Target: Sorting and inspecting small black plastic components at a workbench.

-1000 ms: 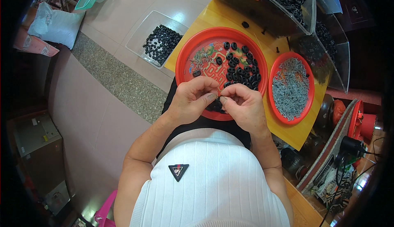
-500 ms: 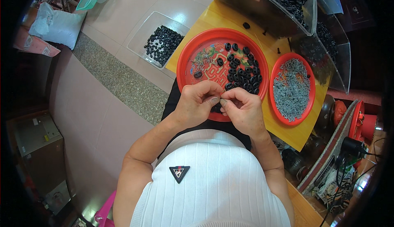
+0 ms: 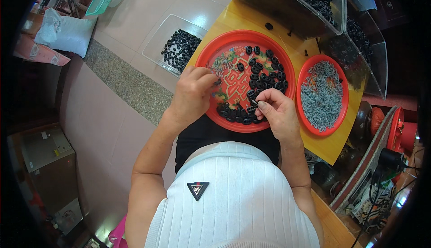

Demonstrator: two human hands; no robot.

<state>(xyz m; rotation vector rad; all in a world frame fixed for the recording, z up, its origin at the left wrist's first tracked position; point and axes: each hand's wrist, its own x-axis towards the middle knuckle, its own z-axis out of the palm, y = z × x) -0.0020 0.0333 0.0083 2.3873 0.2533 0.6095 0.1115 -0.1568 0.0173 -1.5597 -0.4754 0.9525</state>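
A round red tray (image 3: 204, 64) sits in front of me, with several black oval pieces with holes (image 3: 265, 78) on its right and near sides. A small pile of thin grey metal pieces (image 3: 221, 64) lies at its far left. My left hand (image 3: 192, 93) reaches over the left rim, fingers closed at a single black oval piece (image 3: 217, 82), which they partly hide. Over the tray's near right side, my right hand (image 3: 278, 112) pinches a small, thin metal piece (image 3: 254, 102) between thumb and forefinger.
An oval red tray (image 3: 345, 106) heaped with grey metal pieces stands on the yellow table (image 3: 332, 147). Behind it are clear bins (image 3: 287, 8) of dark parts. A clear box (image 3: 152, 46) of small black pieces lies left of the table. Cables (image 3: 372, 185) hang at right.
My hands were together over the tray's near side. The left has moved away to the left and up to the lone black oval piece; the right has shifted slightly right.
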